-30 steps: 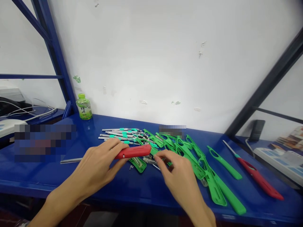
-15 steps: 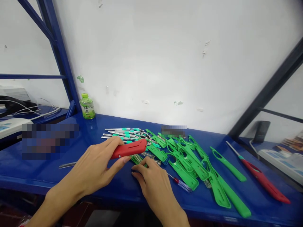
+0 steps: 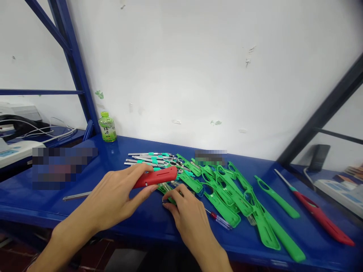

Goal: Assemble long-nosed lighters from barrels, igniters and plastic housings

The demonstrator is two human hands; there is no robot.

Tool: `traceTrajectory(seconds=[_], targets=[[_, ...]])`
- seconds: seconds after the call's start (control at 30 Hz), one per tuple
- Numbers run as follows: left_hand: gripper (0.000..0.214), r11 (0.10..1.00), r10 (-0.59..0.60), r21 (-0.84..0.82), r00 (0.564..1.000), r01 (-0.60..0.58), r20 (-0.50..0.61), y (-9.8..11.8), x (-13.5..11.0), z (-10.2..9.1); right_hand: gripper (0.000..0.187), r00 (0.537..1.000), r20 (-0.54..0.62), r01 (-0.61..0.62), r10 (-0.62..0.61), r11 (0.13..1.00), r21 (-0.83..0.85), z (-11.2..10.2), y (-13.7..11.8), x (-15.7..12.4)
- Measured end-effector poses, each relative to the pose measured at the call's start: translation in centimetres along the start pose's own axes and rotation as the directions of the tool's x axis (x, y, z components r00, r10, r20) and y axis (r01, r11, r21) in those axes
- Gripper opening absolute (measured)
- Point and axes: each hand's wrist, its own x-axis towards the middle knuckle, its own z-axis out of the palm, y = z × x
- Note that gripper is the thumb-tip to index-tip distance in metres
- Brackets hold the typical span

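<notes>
My left hand (image 3: 115, 196) is closed around one end of a red plastic lighter shell (image 3: 157, 176), holding it just above the blue shelf (image 3: 42, 204). My right hand (image 3: 185, 211) rests on the shelf below the red shell, its fingertips pinched on a green piece (image 3: 167, 189) at the near edge of a pile. The pile of green lighter shells (image 3: 224, 192) spreads to the right. A bundle of metal rods with teal collars (image 3: 147, 158) lies behind the red shell.
A green tea bottle (image 3: 107, 128) stands at the back left by a blue rack post (image 3: 76, 71). One metal rod (image 3: 76, 195) lies left of my hands. A finished red lighter (image 3: 320, 215) and a small screwdriver (image 3: 219, 220) lie on the right.
My right hand moved left from the green pile to just under the red shell and pinched a green piece there. The left hand kept the red shell nearly still.
</notes>
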Motion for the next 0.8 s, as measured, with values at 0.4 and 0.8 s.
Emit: traceTrajectory(seconds=[0.4,0.8], targets=[[0.033,1.0,0.013,0.008,0.999,-0.014,0.053,0.2,0.2,0.2,0.007,1.0,-0.027,-0.009,0.005,0.992,-0.125,0.8,-0.5,0.3],[0.035,1.0,-0.023,0.005,0.994,0.022,0.111,0.2,0.1,0.0,0.01,0.998,-0.069,-0.004,0.0,0.998,-0.055,0.8,-0.2,0.1]])
